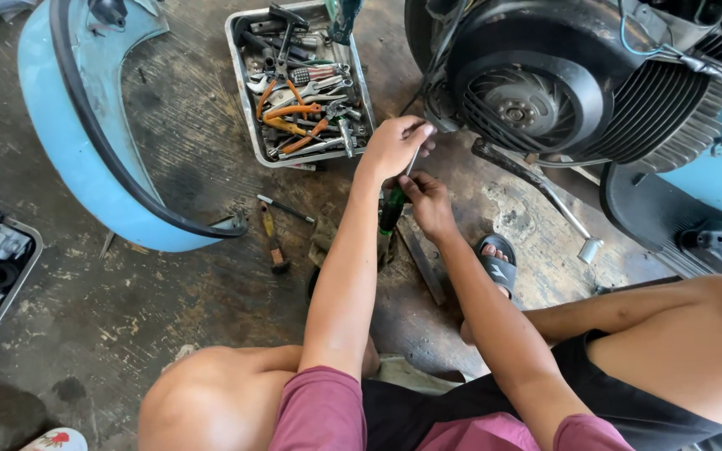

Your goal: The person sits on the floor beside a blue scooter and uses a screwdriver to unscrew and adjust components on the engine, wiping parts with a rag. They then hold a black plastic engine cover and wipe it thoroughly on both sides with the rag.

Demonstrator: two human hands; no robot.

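Knees and maroon sleeves frame your view, and your two forearms run out to the green-handled screwdriver (392,209) you are working near the black finned engine fan cover (528,96). Your left hand (394,146) is curled shut around the upper end of the tool's thin metal shaft, knuckles up; your right hand (429,203) pinches the shaft just below it, fingers closed, with the green handle hanging beneath both. Whether the tip is seated on anything I cannot tell, since your left hand covers it. Keep the shaft in line between both grips so it doesn't slip sideways, and steady it with the lower hand while the upper one guides. Just beyond your left hand sits the grey metal tray of pliers and wrenches (244,100); off your right hand lies the bent chrome kick lever (545,188); your black sandal (496,263) rests below it.
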